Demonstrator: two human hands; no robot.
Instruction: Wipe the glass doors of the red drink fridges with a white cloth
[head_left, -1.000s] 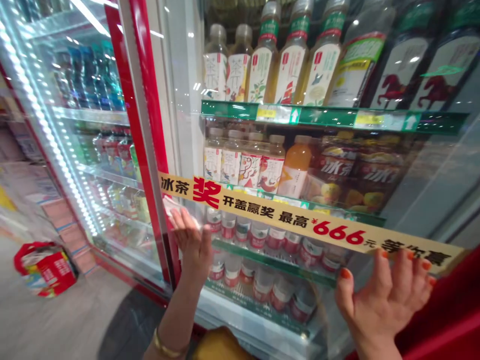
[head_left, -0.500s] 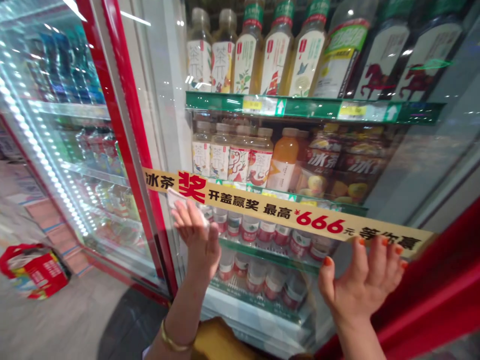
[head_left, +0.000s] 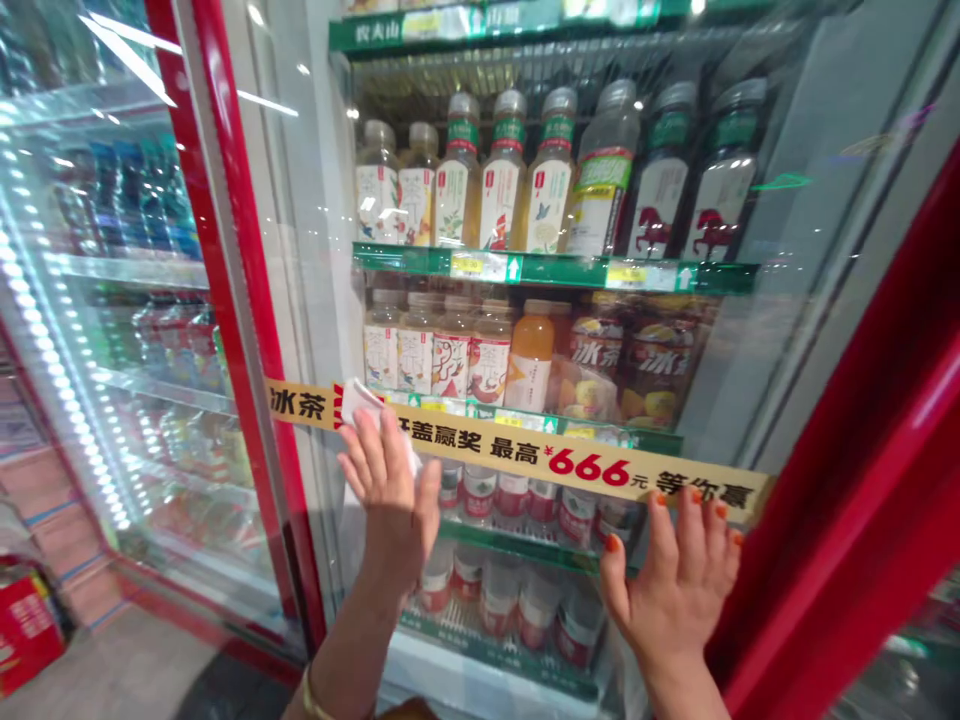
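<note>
My left hand (head_left: 390, 490) presses a crumpled white cloth (head_left: 367, 410) against the fridge's glass door (head_left: 330, 520), and a gold bangle (head_left: 307, 700) shows on that wrist. My right hand (head_left: 671, 590), with orange-painted nails, lies flat and empty on the glass just below a yellow printed strip (head_left: 577, 462). The strip runs across the door, and my left hand hides part of its text. Behind the glass stand rows of bottled teas (head_left: 502, 195), an orange drink bottle (head_left: 529, 345) and short red-labelled bottles (head_left: 502, 600).
A red door frame (head_left: 847, 480) rises at the right, and a second lit drinks fridge (head_left: 127, 330) stands at the left. Stacked cartons (head_left: 45, 500) and a red bag (head_left: 26, 630) sit low at the left, on a grey floor (head_left: 127, 670).
The view has turned, so the fridge sits further left and lower in the picture. Both hands remain on the glass, and the cloth remains under my left hand.
</note>
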